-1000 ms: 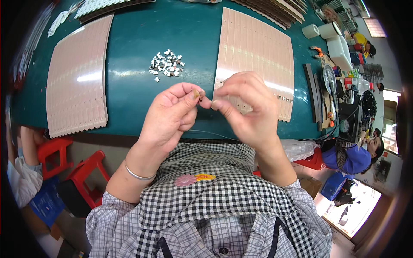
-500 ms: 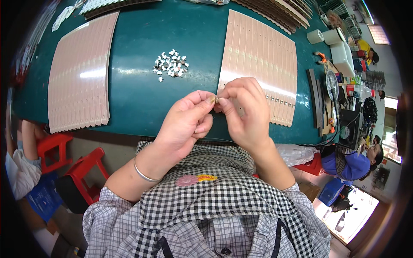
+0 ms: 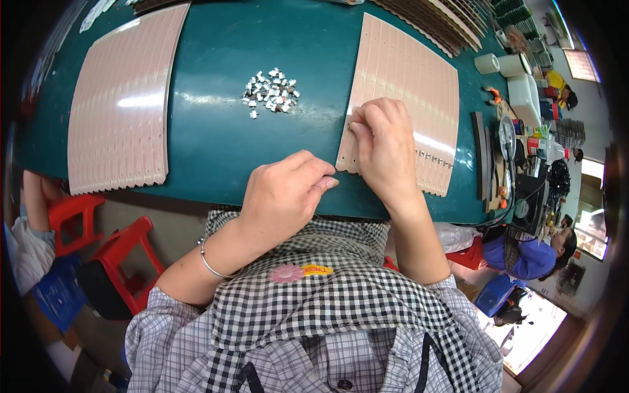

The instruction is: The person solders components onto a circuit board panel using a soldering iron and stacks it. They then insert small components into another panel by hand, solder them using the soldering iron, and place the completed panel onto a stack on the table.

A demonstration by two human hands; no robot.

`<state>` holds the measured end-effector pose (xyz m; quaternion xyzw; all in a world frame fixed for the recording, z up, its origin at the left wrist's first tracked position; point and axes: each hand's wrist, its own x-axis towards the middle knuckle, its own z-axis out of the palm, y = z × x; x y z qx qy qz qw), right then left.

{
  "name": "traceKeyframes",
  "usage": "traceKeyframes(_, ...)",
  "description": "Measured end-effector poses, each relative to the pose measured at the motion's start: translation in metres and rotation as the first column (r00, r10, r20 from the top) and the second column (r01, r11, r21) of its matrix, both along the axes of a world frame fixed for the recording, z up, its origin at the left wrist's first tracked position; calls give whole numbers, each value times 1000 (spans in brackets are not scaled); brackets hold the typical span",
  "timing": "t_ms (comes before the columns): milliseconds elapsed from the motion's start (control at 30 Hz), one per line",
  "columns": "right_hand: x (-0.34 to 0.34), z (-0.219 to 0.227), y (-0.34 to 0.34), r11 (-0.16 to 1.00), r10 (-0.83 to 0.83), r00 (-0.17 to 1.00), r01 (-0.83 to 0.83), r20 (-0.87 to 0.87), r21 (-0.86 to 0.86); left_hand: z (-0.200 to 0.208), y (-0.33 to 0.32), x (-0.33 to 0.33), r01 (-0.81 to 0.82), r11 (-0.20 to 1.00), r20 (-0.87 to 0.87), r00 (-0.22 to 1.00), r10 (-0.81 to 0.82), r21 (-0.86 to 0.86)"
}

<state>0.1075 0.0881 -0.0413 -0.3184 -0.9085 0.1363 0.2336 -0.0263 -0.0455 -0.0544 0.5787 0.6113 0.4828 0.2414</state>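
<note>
My right hand (image 3: 385, 154) is over the left edge of the right-hand pinkish panel (image 3: 409, 78), which is divided into narrow strips. Its thumb and forefinger are pinched at the outermost strip around something tiny that I cannot make out. Nearer to me, my left hand (image 3: 283, 193) hovers by the table's front edge, left of that panel. Its fingers are curled with thumb and forefinger close together; whatever they may hold is hidden. A pile of small white and dark connector-like pieces (image 3: 272, 92) lies farther off. Several small metallic parts (image 3: 432, 159) sit in a row across the panel's strips.
Another striped panel (image 3: 121, 105) lies on the green table (image 3: 216, 154) at left. Stacked strips (image 3: 426, 26) are at the back right. White rolls (image 3: 514, 65), dark bars (image 3: 481, 157) and tools crowd the right side. Red stools (image 3: 128, 262) stand left; a person in blue (image 3: 524, 255) sits right.
My hands, which met over a tiny part, have separated. The right moved up and right onto the panel's edge; the left dropped slightly toward me. The whole view shifted a little.
</note>
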Motion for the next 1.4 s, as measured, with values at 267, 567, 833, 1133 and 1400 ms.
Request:
traceKeyframes(267, -2, 2, -1, 999, -32, 998, 32, 54, 6, -4, 0, -2, 2, 999, 7, 1000, -3, 43)
traceKeyframes(567, -8, 3, -3, 999, -28, 996, 24, 90, 40, -5, -1, -4, 1, 998, 10, 1000, -1, 67)
traceKeyframes(833, -1, 9, 4, 1000, -24, 1000, 24, 20, 6, -7, 0, -1, -37, 997, 67, 997, 32, 68)
traceKeyframes(1133, 152, 29, 27, 750, -659, 752, 659, -16, 55, 2, 5, 6, -4, 1000, -60, 998, 4, -7)
traceKeyframes(1400, 191, -2, -4, 707, -688, 725, 655, -42, -267, 1, 13, 17, -40, 973, 151, 986, 76, -228)
